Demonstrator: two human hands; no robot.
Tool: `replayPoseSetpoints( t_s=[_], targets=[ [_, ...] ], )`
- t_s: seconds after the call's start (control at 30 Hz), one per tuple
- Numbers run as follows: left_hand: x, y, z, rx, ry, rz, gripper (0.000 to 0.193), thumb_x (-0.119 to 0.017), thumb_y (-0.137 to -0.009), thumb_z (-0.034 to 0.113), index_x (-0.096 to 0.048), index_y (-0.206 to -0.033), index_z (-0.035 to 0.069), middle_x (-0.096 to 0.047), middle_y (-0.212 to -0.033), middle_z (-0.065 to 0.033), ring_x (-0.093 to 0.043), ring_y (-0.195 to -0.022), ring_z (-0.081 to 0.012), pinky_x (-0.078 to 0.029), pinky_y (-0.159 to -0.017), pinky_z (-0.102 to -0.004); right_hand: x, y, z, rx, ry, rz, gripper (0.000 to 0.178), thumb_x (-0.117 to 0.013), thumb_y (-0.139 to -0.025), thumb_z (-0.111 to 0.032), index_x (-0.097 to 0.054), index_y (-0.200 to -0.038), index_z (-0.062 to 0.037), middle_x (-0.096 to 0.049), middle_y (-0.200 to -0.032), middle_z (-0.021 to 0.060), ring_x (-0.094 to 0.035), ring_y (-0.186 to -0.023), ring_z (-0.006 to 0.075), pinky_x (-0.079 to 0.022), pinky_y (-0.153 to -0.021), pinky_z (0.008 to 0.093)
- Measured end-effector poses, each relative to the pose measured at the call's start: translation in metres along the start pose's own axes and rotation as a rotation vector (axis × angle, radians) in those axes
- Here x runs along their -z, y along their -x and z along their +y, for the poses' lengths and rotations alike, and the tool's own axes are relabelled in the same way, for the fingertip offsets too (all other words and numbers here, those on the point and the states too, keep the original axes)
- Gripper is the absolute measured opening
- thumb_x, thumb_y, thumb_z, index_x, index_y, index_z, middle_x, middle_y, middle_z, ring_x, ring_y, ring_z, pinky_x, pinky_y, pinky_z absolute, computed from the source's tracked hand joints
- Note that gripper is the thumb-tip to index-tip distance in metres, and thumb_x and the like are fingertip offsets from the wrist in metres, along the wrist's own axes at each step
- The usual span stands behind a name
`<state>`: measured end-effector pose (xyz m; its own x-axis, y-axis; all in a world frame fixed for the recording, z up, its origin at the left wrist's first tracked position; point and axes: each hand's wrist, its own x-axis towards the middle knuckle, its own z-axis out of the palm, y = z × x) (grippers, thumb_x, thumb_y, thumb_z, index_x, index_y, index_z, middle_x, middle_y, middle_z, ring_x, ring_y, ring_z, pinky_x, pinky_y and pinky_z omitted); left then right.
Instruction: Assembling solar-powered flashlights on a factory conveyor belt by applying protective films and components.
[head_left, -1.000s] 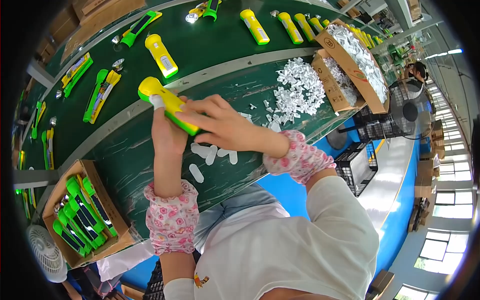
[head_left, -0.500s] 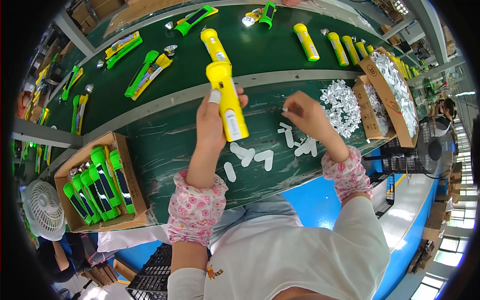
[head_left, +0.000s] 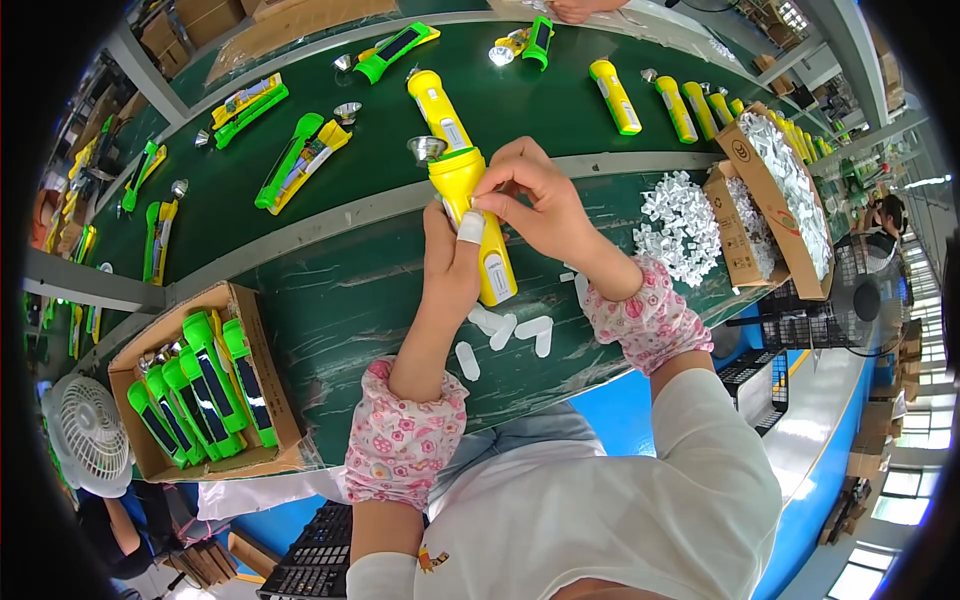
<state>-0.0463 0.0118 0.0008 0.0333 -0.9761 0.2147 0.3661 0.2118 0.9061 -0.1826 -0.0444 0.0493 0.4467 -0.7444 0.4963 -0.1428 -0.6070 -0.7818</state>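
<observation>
My left hand is closed round a yellow flashlight, which tilts with its head away from me; the thumb has a white wrap. At the flashlight's head sits a silver reflector cone. My right hand pinches at the flashlight's upper body, thumb and forefinger pressed against it. A small white plastic piece is in that pinch, mostly hidden by the fingertips. Below the flashlight lie several white oblong strips on the green table. A second yellow flashlight lies just beyond the held one.
A pile of small white pieces lies right, beside cardboard boxes of similar pieces. At left, a carton holds several green flashlights. Flashlights, some opened, line the belt behind a metal rail. Another person's hand is at the far edge.
My right hand has moved left from above the table to the flashlight, carrying the small white piece. The flashlight has shifted slightly right and nearer, and its reflector now shows.
</observation>
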Motion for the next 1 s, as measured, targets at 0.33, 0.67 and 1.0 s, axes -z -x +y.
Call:
replayPoseSetpoints(
  t_s=[0.33, 0.67, 1.0],
  targets=[
    [0.018, -0.022, 0.010, 0.108, 0.076, 0.079, 0.034, -0.042, -0.100, 0.027, -0.043, -0.125, 0.003, -0.059, -0.108, -0.0130, -0.062, -0.087, -0.0192, -0.055, -0.072, -0.0342, 0.012, -0.040, 0.053, -0.177, -0.300, -0.104, 0.023, -0.065, -0.091, -0.015, -0.050, -0.108, -0.0094, -0.054, -0.093, 0.0005, -0.055, -0.081, 0.0073, -0.048, -0.061, 0.0227],
    [0.088, -0.169, -0.013, 0.135, -0.111, 0.285, 0.029, -0.048, -0.098, 0.021, -0.045, -0.118, 0.000, -0.060, -0.099, -0.0115, -0.063, -0.081, -0.0193, -0.056, -0.068, -0.0347, 0.188, -0.189, 0.276, 0.005, 1.669, -0.027, 0.047, -0.051, -0.088, -0.013, -0.046, -0.134, -0.0179, -0.051, -0.126, 0.0072, -0.053, -0.119, 0.0219, -0.051, -0.086, 0.0354],
    [0.095, -0.209, -0.051, 0.270, -0.386, 0.383, 0.036, -0.065, -0.087, 0.023, -0.056, -0.109, -0.004, -0.063, -0.104, -0.0162, -0.064, -0.093, -0.0280, -0.051, -0.077, -0.0381, 0.201, -0.195, 0.246, 0.083, 1.322, -0.413, 0.049, -0.073, -0.064, -0.011, -0.055, -0.109, -0.0168, -0.059, -0.106, 0.0043, -0.053, -0.114, 0.0224, -0.037, -0.098, 0.0463]
  ],
)
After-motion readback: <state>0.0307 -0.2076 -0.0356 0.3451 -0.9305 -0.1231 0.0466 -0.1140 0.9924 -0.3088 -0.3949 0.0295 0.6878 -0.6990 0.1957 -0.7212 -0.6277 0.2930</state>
